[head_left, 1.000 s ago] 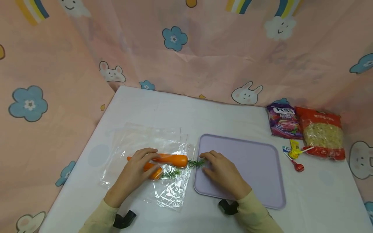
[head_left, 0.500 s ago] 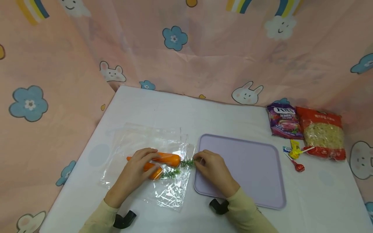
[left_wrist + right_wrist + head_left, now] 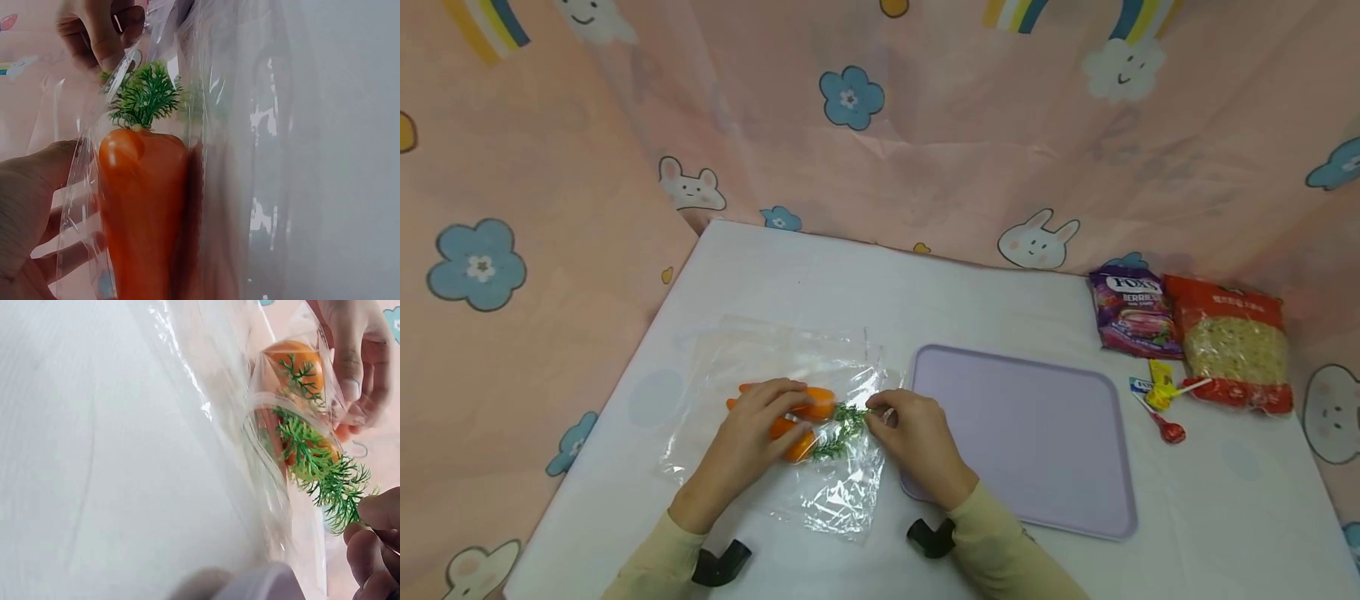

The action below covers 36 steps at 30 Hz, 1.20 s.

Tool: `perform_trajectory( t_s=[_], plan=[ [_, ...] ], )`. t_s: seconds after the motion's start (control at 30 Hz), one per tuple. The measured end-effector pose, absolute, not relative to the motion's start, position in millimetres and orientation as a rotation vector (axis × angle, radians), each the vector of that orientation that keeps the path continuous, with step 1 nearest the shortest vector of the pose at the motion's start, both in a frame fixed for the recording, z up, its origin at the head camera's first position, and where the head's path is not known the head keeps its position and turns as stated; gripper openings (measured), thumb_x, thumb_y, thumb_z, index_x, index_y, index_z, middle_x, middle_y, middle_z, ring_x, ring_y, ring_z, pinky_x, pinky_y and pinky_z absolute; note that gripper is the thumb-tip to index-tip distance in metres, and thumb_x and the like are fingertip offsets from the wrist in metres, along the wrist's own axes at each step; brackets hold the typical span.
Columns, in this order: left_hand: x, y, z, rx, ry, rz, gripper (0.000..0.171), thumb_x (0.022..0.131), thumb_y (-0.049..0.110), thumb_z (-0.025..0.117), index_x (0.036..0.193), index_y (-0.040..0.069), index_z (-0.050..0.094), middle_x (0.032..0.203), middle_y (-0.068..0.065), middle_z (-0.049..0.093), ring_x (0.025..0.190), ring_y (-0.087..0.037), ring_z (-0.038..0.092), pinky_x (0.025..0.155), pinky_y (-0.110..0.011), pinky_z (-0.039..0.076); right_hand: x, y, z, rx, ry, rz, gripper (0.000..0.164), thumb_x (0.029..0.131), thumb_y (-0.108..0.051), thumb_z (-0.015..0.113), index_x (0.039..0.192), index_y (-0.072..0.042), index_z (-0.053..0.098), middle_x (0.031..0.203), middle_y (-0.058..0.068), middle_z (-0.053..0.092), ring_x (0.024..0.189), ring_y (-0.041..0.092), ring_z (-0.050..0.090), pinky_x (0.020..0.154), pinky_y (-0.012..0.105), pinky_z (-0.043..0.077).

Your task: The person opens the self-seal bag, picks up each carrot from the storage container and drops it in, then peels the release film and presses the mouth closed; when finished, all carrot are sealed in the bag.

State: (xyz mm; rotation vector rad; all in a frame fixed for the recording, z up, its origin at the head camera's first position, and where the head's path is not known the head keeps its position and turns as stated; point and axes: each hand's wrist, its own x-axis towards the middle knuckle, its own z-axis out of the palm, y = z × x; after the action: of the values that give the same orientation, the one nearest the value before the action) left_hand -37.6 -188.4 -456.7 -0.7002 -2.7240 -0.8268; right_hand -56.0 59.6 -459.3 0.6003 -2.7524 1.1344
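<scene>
My left hand (image 3: pixel 748 429) arches over two carrots in a clear bag (image 3: pixel 842 500) toward the left edge of the table (image 3: pixel 1232 517); its thumb and fingers stand apart, gripping plastic or not, I can't tell. My right hand (image 3: pixel 917 436) pinches the leaves (image 3: pixel 849 417) of the farther carrot (image 3: pixel 822 404); the nearer carrot (image 3: pixel 800 447) lies alongside. Packets (image 3: pixel 1135 312) sit by the table's far right corner.

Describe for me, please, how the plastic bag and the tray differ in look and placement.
The plastic bag is clear and wrinkled, while the tray is lavender, opaque and smooth. The plastic bag shows bright glints; the tray looks matte. The plastic bag lies toward the person's left, the tray toward the right. Both lie on the white table.
</scene>
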Motion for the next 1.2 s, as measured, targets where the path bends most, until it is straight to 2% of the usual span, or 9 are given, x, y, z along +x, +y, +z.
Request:
perform_trajectory(
  t_s=[0.2, 0.43, 0.67, 0.83, 1.0, 1.2],
  plan=[
    [-38.6, -187.7, -454.5, -0.717, -2.710, -0.834, 0.034, 0.076, 0.020, 0.079, 0.107, 0.014, 0.067, 0.120, -0.002, 0.058, 0.114, -0.025, 0.051, 0.095, -0.043, 0.045, -56.8, 54.7, -463.6, 0.593, -2.808, 1.213, 0.020, 0.080, -0.011, 0.067, 0.100, -0.014, 0.070, 0.084, -0.006, 0.070, 0.061, -0.004, 0.055, 0.056, 0.016, 0.046],
    [-39.3, -186.4, -452.7, -0.705, -2.775, -0.822, 0.035, 0.080, 0.025, 0.076, 0.111, 0.016, 0.064, 0.121, 0.001, 0.057, 0.117, -0.021, 0.049, 0.100, -0.039, 0.040, -47.8, 70.7, -459.2, 0.552, -2.856, 1.289, 0.034, 0.081, -0.013, 0.071, 0.114, -0.016, 0.061, 0.096, -0.003, 0.071, 0.063, -0.002, 0.059, 0.057, 0.019, 0.049],
    [-47.5, -185.1, -441.0, -0.760, -2.835, -0.681, 0.046, 0.079, 0.040, 0.073, 0.118, 0.017, 0.061, 0.129, 0.000, 0.053, 0.123, -0.025, 0.043, 0.102, -0.059, 0.028, -31.2, 101.2, -440.4, 0.531, -2.812, 1.378, 0.026, 0.082, -0.007, 0.069, 0.107, -0.014, 0.063, 0.090, -0.006, 0.070, 0.060, -0.002, 0.058, 0.054, 0.017, 0.050],
    [-62.2, -181.5, -428.2, -0.809, -2.943, -0.628, 0.049, 0.088, 0.042, 0.064, 0.128, 0.017, 0.055, 0.138, -0.005, 0.047, 0.129, -0.029, 0.039, 0.102, -0.057, 0.032, -15.1, 113.3, -431.8, 0.636, -2.819, 1.450, 0.025, 0.083, -0.008, 0.070, 0.104, -0.020, 0.062, 0.087, -0.007, 0.069, 0.058, -0.003, 0.056, 0.051, 0.017, 0.049],
    [-79.5, -178.8, -421.7, -0.855, -3.138, -0.540, 0.059, 0.091, 0.043, 0.058, 0.140, 0.013, 0.043, 0.146, -0.011, 0.037, 0.135, -0.035, 0.029, 0.105, -0.059, 0.027, -5.0, 113.5, -433.1, 0.755, -2.831, 1.532, 0.024, 0.085, -0.008, 0.068, 0.105, -0.018, 0.061, 0.089, -0.007, 0.069, 0.061, -0.002, 0.057, 0.053, 0.017, 0.050],
    [-96.0, -172.6, -424.5, -0.923, -3.221, -0.446, 0.060, 0.091, 0.045, 0.057, 0.139, 0.012, 0.044, 0.137, -0.010, 0.047, 0.129, -0.032, 0.038, 0.104, -0.058, 0.029, 1.8, 114.7, -437.4, 0.801, -2.809, 1.458, 0.023, 0.085, -0.010, 0.069, 0.105, -0.018, 0.061, 0.087, -0.008, 0.069, 0.063, -0.003, 0.057, 0.055, 0.015, 0.049]
  ],
)
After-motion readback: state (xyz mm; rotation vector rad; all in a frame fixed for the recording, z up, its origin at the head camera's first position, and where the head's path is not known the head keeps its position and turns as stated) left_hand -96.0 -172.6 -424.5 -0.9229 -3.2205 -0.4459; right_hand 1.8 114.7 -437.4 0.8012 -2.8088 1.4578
